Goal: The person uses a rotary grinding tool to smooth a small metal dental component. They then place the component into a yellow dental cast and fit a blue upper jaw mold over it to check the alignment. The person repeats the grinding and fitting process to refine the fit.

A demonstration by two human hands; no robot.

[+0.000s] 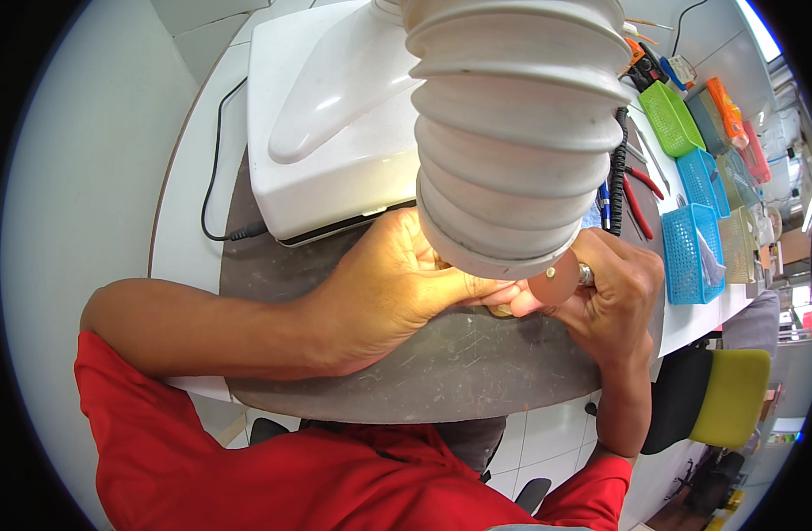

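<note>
My left hand (pixel 384 283) is closed under the mouth of a ribbed white hose (pixel 517 133), its thumb stretched toward my right hand. What its fingers pinch is mostly hidden by the hose and the hands. A small tan piece (pixel 501 311) shows just below the fingertips; I cannot tell its kind. Closed around a rotary handpiece (pixel 586 274), my right hand (pixel 614 288) shows only the metal collar of that tool. A round brown disc (pixel 555 278) with a pale centre sits on its end, close to the left fingertips. Both hands are over a grey mat (pixel 406 376).
Behind my left hand stands a white machine housing (pixel 335 168) with a black cable (pixel 213 177). To the right are a black coiled cord (pixel 617 168), red-handled pliers (pixel 638 208), blue baskets (pixel 689 257) and a green basket (pixel 671 119). A yellow-green chair (pixel 731 398) stands beyond the table edge.
</note>
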